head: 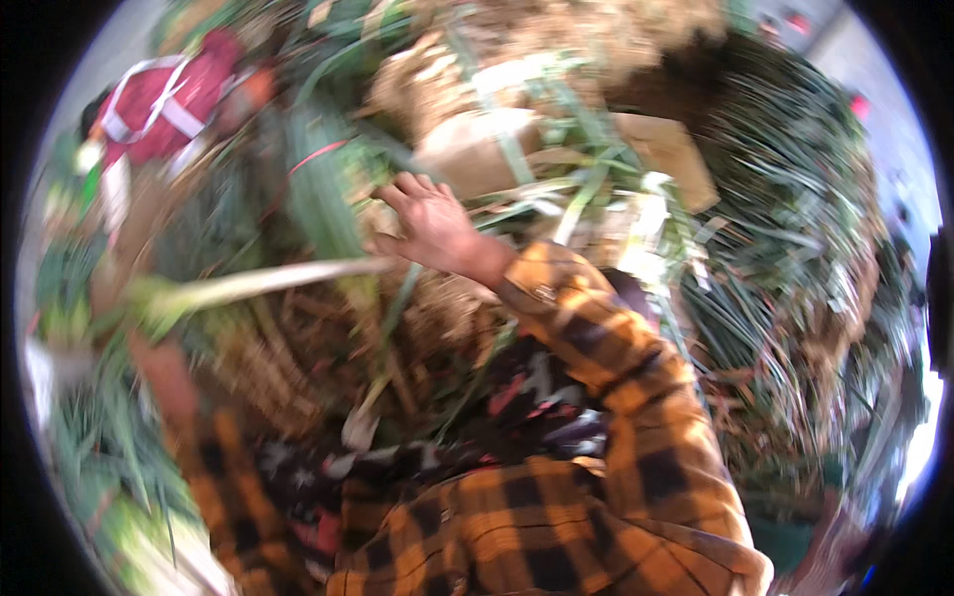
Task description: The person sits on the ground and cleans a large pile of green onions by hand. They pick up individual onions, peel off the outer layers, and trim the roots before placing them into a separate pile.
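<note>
At the left, my left hand [165, 369] is blurred, with its fingers closed round the green part of a leek or large spring onion [268, 287]. The pale shank of that plant points right across the picture. My right hand [432, 227] lies near the middle with its fingers spread and nothing clearly held. Just beyond its fingertips is a bundle of long green leaves [320, 186] with a red tie [317, 155] round it. Whether the fingers touch the bundle cannot be told. Loose leaves and pale stalks lie to the right of this hand.
A large heap of green-leaved stalks [790, 171] rises at the right. More stalks [104, 439] lie at the lower left. Brown sheet-like pieces [663, 156] lie beyond my right hand. A dark red bag with white straps [160, 108] is at the upper left.
</note>
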The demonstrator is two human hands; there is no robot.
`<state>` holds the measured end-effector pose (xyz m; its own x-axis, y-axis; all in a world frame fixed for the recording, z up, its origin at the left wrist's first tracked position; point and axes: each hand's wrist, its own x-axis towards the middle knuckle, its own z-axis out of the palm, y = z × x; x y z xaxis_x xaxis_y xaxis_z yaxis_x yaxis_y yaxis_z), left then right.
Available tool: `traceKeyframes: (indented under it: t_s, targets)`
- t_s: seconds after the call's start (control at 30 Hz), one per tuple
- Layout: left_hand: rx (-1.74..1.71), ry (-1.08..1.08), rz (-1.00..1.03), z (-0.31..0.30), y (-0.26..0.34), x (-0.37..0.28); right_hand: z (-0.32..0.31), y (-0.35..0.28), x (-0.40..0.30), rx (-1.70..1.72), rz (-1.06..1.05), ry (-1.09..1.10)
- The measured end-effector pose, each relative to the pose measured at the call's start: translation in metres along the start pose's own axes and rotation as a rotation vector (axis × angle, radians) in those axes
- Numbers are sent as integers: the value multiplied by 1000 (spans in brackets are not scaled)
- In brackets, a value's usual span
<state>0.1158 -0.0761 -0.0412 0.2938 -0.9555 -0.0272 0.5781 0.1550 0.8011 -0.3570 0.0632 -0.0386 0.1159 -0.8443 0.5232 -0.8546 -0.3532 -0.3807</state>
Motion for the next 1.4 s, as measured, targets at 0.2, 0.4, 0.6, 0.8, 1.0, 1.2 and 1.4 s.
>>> traceKeyframes:
  t_s: [0.2, 0.4, 0.6, 0.8, 1.0, 1.2, 1.4]
  targets:
    - [11, -84, -38, 121, -42, -112, 46, -56, -44, 450, 185, -447]
    - [256, -295, -377, 124, -70, -149, 56, -85, -52, 417, 221, -213]
    - [331, -145, -78, 113, -43, -123, 71, -90, -78, 566, 228, -392]
    - [416, 59, 433, 69, 57, -79, 91, -47, -109, 194, 140, -760]
    - [1029, 290, 566, -120, 217, -16, 110, -36, -130, 77, 60, -950]
    - [1860, 710, 57, -334, 290, -33, 174, -17, -124, 238, 213, -872]
    - [1268, -64, -227, -111, 127, -131, 242, -35, -165, 172, 621, -968]
